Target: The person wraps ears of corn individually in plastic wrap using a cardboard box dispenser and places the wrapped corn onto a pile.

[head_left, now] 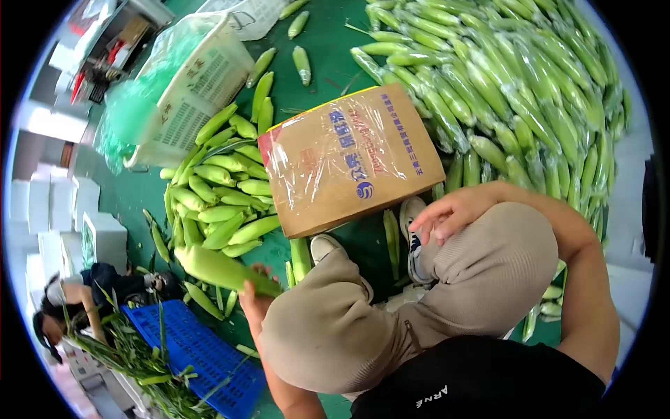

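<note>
An ear of corn in its pale green husk [220,271] is in my left hand [257,299], whose fingers wrap round its lower end beside my left knee. My right hand [457,209] rests over my right knee, fingers loosely bent and apart, with nothing in them. Between my feet and the corn lies a cardboard box [352,157] with printed lettering and shiny film on top. Left of it is a heap of unwrapped corn ears [220,185]. A large pile of corn in clear plastic wrap [502,87] spreads to the right of the box.
A white plastic basket [202,84] with a green bag [129,115] stands at the upper left. A blue crate [195,356] sits at the lower left, near loose husks [132,363]. Another person [87,297] is bent over beside it. White foam boxes [105,241] stand behind.
</note>
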Demonstrator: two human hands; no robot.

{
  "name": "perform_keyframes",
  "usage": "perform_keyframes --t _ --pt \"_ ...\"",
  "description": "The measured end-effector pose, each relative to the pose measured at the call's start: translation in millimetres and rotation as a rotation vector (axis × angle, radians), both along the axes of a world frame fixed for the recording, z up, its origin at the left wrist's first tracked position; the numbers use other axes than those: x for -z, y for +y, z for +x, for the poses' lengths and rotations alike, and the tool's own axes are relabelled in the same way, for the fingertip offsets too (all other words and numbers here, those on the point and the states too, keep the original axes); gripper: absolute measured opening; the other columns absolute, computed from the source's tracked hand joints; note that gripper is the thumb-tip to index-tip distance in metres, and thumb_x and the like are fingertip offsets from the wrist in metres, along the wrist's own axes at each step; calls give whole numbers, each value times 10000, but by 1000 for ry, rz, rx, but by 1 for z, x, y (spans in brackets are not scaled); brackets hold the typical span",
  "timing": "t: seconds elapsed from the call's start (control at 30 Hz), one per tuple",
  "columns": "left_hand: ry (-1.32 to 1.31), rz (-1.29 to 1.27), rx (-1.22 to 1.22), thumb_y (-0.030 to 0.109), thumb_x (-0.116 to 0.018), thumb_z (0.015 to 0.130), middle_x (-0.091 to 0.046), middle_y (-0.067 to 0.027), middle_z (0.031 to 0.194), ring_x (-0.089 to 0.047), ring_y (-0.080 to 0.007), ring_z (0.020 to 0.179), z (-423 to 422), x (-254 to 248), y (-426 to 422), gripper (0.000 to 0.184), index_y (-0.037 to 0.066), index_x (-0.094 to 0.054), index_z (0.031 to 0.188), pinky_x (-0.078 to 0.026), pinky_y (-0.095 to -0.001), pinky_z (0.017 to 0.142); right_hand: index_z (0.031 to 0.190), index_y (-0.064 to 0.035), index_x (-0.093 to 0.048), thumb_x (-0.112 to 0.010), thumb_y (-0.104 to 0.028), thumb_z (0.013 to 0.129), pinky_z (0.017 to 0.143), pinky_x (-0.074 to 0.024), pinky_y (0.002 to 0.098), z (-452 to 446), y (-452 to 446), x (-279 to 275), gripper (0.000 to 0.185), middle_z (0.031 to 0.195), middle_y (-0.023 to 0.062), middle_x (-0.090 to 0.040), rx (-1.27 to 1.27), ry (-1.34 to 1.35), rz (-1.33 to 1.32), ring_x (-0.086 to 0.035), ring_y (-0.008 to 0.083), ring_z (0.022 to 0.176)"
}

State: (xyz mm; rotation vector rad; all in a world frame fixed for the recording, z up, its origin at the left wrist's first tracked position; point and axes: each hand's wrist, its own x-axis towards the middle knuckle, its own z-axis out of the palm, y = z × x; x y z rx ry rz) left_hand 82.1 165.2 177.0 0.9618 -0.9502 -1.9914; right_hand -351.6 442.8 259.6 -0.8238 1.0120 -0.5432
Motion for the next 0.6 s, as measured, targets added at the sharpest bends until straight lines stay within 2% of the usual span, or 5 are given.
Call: perform_keyframes --t 0.13,0.23,0.3,0.4,0.6 --pt "-466 -486 326 36 -799 772 -613 -92 1243 -600 -213 1079 -112 -60 -50 752 25 -454 1440 -499 -351 955 1479 -58 -535 -713 -259 984 948 -500 279 6 -11 12 563 1208 59 -707 180 108 -162 -650 134 1102" --pt "-553 -773 603 6 -828 762 -638 -94 1315 -600 -199 1207 -203 -79 -58 752 28 -508 1443 -490 -351 1011 1485 -174 -557 -790 -259 861 896 -502 388 -19 -28 41 671 1066 64 -634 107 1303 -982 -631 238 988" --pt "-725 -1236 731 56 -839 763 -653 -143 1305 -656 -288 1170 -255 -83 -57 757 98 -527 1452 -521 -382 981 1477 -218 -566 -806 -318 824 894 -484 427 -49 -39 76 702 1065 70 -602 107 1279 -944 -602 274 995" --pt "-766 -1456 940 132 -835 734 -638 -169 1244 -611 -415 1150 -302 -48 -57 703 126 -576 1388 -522 -462 959 1469 -253 -572 -811 -409 793 915 -465 443 -69 -53 96 734 1095 66 -589 47 1282 -848 -580 288 1039" --pt "-836 -1449 952 119 -812 715 -620 -90 1239 -600 -344 1176 -297 1 -54 633 170 -628 1318 -522 -434 967 1295 -308 -708 -755 -414 842 808 -432 374 -70 -66 114 468 969 17 -581 16 1293 -828 -566 229 938"
